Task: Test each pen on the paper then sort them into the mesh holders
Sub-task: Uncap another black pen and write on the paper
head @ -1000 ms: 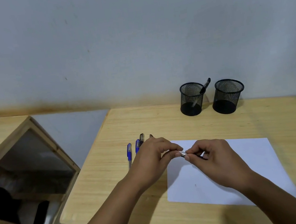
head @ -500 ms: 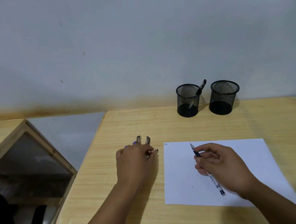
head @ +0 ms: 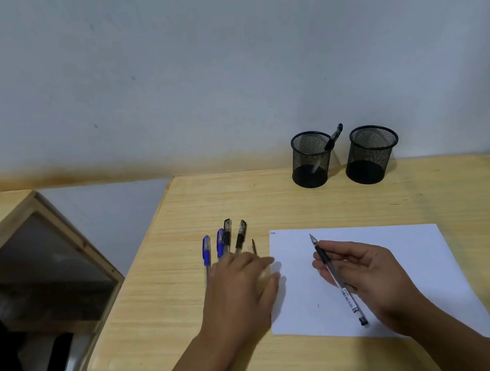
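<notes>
My right hand holds an uncapped black pen over the white paper, tip pointing away from me and off the sheet. My left hand lies flat and blurred at the paper's left edge, fingers straight, over the near ends of several capped pens: two blue and two black. A small dark cap lies just beside them. Two black mesh holders stand at the back: the left holder has one black pen in it, the right holder looks empty.
The light wooden table stands against a pale wall. A wooden shelf unit stands to the left, below table height, with a gap between. A faint scribble marks the paper's top left corner.
My two hands pulled apart after uncapping the pen. My left hand set the cap down by the pens and now slides back toward the paper; my right hand keeps the pen.
</notes>
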Tool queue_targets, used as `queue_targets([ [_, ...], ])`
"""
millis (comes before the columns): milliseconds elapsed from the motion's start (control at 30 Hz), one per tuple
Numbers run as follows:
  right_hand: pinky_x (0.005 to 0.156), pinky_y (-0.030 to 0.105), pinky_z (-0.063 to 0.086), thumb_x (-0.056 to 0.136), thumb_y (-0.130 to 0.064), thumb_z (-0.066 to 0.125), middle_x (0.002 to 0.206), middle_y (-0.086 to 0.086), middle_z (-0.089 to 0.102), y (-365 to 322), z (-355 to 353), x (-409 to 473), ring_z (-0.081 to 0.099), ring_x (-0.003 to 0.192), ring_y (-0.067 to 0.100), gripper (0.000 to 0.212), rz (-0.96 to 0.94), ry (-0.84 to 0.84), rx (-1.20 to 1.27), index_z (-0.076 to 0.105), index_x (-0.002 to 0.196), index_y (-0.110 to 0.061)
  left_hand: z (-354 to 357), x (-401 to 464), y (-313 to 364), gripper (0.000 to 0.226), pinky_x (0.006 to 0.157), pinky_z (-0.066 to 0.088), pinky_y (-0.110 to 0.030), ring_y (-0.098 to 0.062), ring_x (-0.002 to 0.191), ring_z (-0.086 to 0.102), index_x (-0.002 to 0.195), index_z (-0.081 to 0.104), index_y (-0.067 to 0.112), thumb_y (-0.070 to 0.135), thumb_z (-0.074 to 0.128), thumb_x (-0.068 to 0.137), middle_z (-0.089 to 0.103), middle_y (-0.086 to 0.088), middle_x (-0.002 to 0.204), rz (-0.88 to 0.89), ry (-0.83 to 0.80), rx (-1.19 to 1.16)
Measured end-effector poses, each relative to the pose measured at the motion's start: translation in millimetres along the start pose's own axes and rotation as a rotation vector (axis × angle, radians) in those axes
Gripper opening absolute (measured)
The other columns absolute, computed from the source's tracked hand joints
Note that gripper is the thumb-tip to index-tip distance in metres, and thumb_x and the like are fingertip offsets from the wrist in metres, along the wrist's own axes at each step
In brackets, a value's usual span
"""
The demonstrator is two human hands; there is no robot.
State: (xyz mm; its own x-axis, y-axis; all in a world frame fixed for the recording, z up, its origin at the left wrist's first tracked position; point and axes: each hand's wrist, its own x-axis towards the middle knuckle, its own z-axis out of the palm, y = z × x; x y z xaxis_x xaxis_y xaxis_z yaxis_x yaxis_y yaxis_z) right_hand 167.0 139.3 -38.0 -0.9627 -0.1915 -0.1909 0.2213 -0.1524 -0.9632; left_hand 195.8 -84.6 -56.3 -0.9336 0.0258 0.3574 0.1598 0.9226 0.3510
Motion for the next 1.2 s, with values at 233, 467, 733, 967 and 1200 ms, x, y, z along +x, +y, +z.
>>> queue_targets([
  [233,0.075,0.03,0.06,0.082,0.013,0.068,0.095,0.012,0.078,7,3,9,0.076,0.092,0.025,0.031,-0.066,0.146,0.038,0.076,0.1,-0.011,3,-24,6,0.042,0.087,0.046,-0.039,-0.012,0.107,0.052,0.114,0.067,0.035,0.06,0.055,0.082,0.064,0.016,0.118,0.067,-0.166,-0.001],
  [467,0.079,0.029,0.059,0.094,-0.015,0.063,0.084,-0.004,0.076,5,17,34,0.072,0.08,0.012,0.013,-0.19,0.255,-0.236,0.071,0.1,-0.024,4,-25,6,0.045,0.091,0.046,-0.04,-0.012,0.112,0.047,0.118,0.065,0.034,0.062,0.053,0.084,0.061,0.014,0.122,0.055,-0.184,0.007],
  [733,0.082,0.026,0.06,0.084,-0.01,0.075,0.086,-0.004,0.076,3,39,68,0.074,0.08,0.005,0.014,-0.181,0.255,-0.377,0.072,0.095,-0.018,3,-21,5,0.053,0.096,0.039,-0.033,-0.008,0.118,0.042,0.123,0.064,0.035,0.066,0.05,0.083,0.058,0.017,0.126,0.028,-0.226,-0.01],
  [967,0.081,0.036,0.062,0.085,-0.02,0.075,0.083,0.001,0.075,15,49,92,0.074,0.077,0.014,0.011,-0.22,0.279,-0.503,0.068,0.093,-0.018,5,-20,3,0.055,0.093,0.041,-0.035,-0.01,0.116,0.045,0.123,0.064,0.034,0.067,0.051,0.081,0.059,0.015,0.124,0.027,-0.246,-0.003],
  [1200,0.074,0.031,0.06,0.085,-0.023,0.076,0.076,0.0,0.074,25,48,99,0.073,0.072,0.011,0.013,-0.277,0.308,-0.611,0.068,0.09,-0.013,7,-20,1,0.05,0.088,0.045,-0.036,-0.01,0.11,0.049,0.116,0.068,0.033,0.065,0.057,0.078,0.062,0.015,0.118,0.035,-0.211,-0.018],
])
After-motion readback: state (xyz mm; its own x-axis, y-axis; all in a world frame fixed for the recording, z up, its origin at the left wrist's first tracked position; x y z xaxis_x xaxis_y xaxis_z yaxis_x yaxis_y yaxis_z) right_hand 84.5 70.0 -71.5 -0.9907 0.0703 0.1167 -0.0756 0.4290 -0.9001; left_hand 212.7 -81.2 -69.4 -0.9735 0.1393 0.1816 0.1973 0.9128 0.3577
